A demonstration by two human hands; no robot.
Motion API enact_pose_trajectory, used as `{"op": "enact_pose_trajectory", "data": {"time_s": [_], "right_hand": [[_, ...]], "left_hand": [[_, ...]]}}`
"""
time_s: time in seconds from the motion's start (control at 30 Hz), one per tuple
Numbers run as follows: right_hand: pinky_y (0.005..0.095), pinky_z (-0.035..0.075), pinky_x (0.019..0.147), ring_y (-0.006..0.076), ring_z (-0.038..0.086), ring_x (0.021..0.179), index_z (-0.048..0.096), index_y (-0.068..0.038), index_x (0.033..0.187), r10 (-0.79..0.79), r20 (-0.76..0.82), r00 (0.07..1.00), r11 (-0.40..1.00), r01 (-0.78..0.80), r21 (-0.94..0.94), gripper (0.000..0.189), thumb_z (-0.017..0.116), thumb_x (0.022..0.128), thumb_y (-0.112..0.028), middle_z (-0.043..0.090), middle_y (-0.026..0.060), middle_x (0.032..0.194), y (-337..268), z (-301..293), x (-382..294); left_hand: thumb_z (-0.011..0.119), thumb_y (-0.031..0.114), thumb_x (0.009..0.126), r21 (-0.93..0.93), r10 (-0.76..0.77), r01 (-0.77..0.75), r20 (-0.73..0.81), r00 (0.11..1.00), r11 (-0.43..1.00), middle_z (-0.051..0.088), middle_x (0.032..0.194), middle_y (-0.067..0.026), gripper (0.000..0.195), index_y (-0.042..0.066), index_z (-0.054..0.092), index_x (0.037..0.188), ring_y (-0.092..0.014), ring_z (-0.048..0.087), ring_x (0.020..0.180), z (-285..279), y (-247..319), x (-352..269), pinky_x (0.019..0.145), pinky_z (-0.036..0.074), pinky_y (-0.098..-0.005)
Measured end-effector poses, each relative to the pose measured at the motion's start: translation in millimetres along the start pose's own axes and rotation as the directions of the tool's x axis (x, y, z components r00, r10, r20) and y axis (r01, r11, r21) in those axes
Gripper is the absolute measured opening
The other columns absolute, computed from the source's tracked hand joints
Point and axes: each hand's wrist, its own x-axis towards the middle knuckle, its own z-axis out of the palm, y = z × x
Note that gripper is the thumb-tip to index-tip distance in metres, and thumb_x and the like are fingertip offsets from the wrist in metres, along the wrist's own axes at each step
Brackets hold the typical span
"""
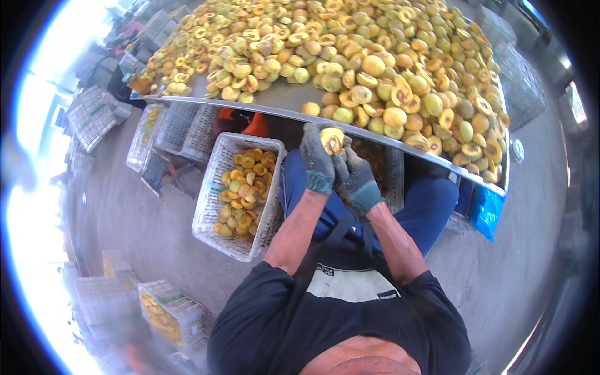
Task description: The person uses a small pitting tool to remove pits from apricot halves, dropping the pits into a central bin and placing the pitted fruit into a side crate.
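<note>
My left hand [318, 154], in a grey work glove with a green cuff, grips a halved yellow peach [333, 139] by its side. Its cut face is turned up and shows a brownish pit hollow. My right hand [358, 174], gloved the same way, is curled close against the lower edge of that half. Whether it holds a small tool is hidden by the fingers. Both hands are over my lap, just short of the metal edge [281, 110] of the table. Beyond that edge lies a large heap of peach halves [375, 65], some with pits showing.
A white plastic crate [201, 220] with peach halves stands at my left knee. Beneath the table, another crate [396, 176] sits between my legs. More crates [180, 126] stand farther left, and a filled one [173, 311] lies behind. A blue plastic bag [487, 211] hangs at the table's right corner.
</note>
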Motion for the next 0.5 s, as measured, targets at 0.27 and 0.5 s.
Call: {"op": "enact_pose_trajectory", "data": {"time_s": [0.27, 0.5], "right_hand": [[0.0288, 0.048, 0.064, 0.011, 0.058, 0.071, 0.065, 0.0, 0.105, 0.198, 0.121, 0.973, 0.913, -0.228, 0.339, 0.033, 0.049, 0.107, -0.03, 0.066, 0.0025, 0.085, 19, 2, 2], [0.0221, 0.043, 0.057, 0.0063, 0.052, 0.066, 0.064, -0.004, 0.101, 0.388, 0.255, 0.886, 0.737, -0.464, 0.491, 0.04, 0.054, 0.104, -0.044, 0.059, -0.0026, 0.079, 35, -7, 5]], "left_hand": [[0.049, 0.033, 0.104, -0.037, -0.109, 0.111, 0.061, 0.992, 0.993, 0.068, 0.099, -0.0109, 0.033, 0.003, 0.059, 0.114, -0.021, 0.071, 0.081, -9, -19, 9, 0.066, 0.059, -0.0319], [0.057, 0.016, 0.092, -0.028, -0.055, 0.068, 0.323, 0.945, 0.997, 0.061, 0.123, -0.0117, 0.042, 0.005, 0.055, 0.132, -0.026, 0.067, 0.106, -29, -19, 1, 0.092, 0.057, -0.0345]]}}
